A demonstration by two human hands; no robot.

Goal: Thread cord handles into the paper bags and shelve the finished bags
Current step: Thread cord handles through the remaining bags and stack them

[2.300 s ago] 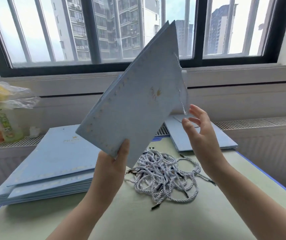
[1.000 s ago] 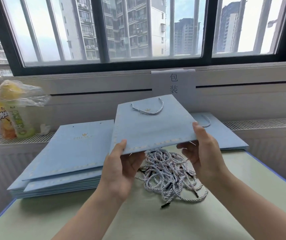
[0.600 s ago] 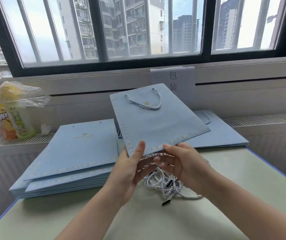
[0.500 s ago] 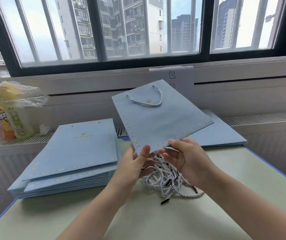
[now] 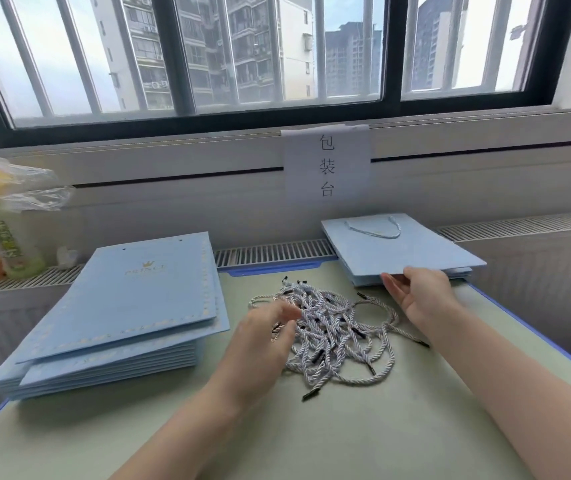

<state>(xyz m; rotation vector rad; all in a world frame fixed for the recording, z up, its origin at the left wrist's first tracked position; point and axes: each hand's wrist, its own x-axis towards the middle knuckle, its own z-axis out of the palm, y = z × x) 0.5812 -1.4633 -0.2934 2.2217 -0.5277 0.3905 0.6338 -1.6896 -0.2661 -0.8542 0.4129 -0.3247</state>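
Note:
A flat light-blue paper bag (image 5: 401,251) with a cord handle threaded in lies on top of a small pile of like bags at the back right. My right hand (image 5: 419,292) holds its near edge, fingers curled under it. My left hand (image 5: 263,337) is blurred, with loose fingers over the left side of a tangle of white twisted cords (image 5: 332,330) with black tips in the middle of the table. A taller stack of blue bags without handles (image 5: 128,306) sits at the left.
The green table (image 5: 346,438) has a blue rim. Behind it run a slatted radiator cover (image 5: 273,252) and a window sill. A drink bottle under a plastic bag (image 5: 0,220) stands at the far left. A paper sign (image 5: 325,164) hangs on the wall.
The bag I held up in both hands has gone down onto the right pile. My left hand let go of it and dropped to the cords.

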